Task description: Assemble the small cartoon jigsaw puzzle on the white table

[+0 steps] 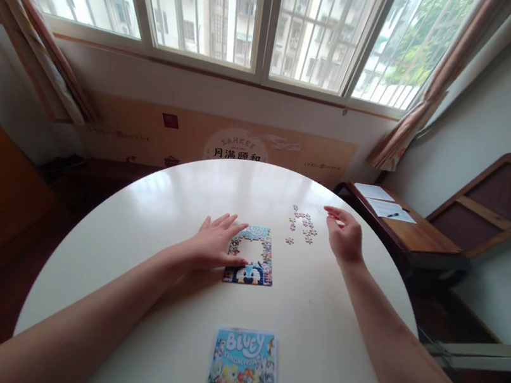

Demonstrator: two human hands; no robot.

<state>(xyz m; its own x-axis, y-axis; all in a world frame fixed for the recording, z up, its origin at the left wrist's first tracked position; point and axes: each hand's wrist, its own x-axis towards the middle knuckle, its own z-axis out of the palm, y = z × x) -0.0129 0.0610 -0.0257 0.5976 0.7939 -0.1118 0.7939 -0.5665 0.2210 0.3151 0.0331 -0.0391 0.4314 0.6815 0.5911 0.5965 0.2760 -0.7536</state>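
Note:
A partly assembled jigsaw puzzle (266,275) lies flat on the white round table, with a bare gap in its middle and a blue cartoon dog face along its near side. My left hand (215,243) rests over its left edge, fingers spread, thumb reaching onto the lower part. Several loose puzzle pieces (309,231) are scattered to the right of the puzzle. Just right of them is my right hand (345,235), its fingers curled in toward the thumb. Whatever its fingertips may hold is too small to make out.
A picture sheet (243,375) lettered "BLUEY" lies at the near side of the round table (124,300). Right of the table, a wooden bench (415,234) carries papers (385,209) and a pen. Barred windows and curtains (421,107) stand beyond.

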